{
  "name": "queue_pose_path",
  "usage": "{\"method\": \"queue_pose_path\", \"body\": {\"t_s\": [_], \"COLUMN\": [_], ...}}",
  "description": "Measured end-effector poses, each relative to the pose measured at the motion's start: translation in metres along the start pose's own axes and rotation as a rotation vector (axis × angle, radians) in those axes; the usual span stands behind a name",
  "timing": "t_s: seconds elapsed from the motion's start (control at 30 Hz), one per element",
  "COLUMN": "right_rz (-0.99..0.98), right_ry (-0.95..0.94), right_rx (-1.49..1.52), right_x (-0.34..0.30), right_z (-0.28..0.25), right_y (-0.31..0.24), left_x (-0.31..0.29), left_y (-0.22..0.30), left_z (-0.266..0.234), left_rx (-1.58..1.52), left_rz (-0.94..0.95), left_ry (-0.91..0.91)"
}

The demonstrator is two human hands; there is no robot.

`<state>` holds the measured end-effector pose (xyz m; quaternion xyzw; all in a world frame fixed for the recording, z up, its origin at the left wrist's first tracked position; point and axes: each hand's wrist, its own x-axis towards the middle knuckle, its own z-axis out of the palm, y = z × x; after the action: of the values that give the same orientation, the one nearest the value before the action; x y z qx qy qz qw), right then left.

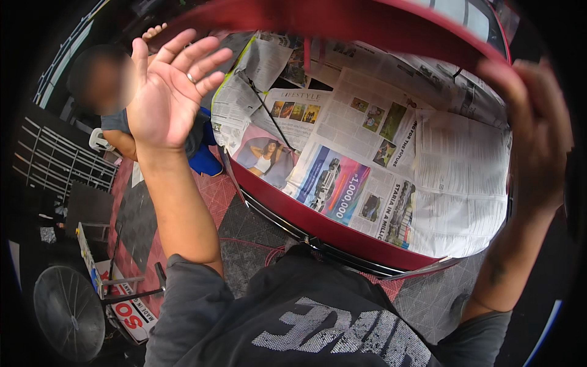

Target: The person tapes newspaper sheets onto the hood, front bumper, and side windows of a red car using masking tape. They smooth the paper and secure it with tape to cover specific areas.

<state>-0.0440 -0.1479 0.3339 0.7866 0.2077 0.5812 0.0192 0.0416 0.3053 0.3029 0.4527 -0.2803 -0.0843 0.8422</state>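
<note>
A long, curved red car panel (342, 24) is raised across the top of the view, blurred by motion. I cannot tell whether it is a hood or a trunk lid. My right hand (538, 131) is at the panel's right end, its blurred fingers bent over the edge. Up by the panel's left side, my left hand (174, 92) is spread with the palm showing, a ring on one finger and nothing held. Below the panel, newspaper sheets (361, 122) line the open bay of the red car (342, 229).
Another person (119, 131) is at the left of the car, with a hand (154, 30) near the panel's left end. A round dark mesh disc (70, 313), a signboard (131, 312) and metal racks (61, 153) stand at left. Red and dark tiles (189, 208) cover the floor.
</note>
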Motion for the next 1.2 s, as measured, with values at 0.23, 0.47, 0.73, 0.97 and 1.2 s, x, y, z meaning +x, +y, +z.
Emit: {"method": "queue_pose_path", "body": {"t_s": [0.23, 0.47, 0.73, 0.97, 1.2], "right_rz": [-0.048, 0.12, 0.379, 0.647, 0.993], "right_ry": [-0.224, -0.365, -0.61, -0.56, -0.648], "right_rx": [-0.308, -0.133, -0.113, -0.282, -0.358], "right_x": [-0.102, -0.228, -0.297, -0.324, -0.394], "right_z": [-0.032, -0.026, -0.012, -0.117, -0.195], "right_y": [-0.106, -0.173, -0.247, -0.264, -0.335], "left_x": [-0.076, -0.144, -0.199, -0.235, -0.258], "left_y": [-0.045, -0.118, -0.227, -0.29, -0.309], "left_z": [-0.03, -0.06, -0.114, -0.155, -0.17], "left_rx": [-0.241, -0.29, -0.347, -0.343, -0.264], "left_rz": [-0.207, -0.587, -0.758, -0.796, -0.804], "left_ry": [0.174, 0.389, 0.557, 0.525, 0.588]}}
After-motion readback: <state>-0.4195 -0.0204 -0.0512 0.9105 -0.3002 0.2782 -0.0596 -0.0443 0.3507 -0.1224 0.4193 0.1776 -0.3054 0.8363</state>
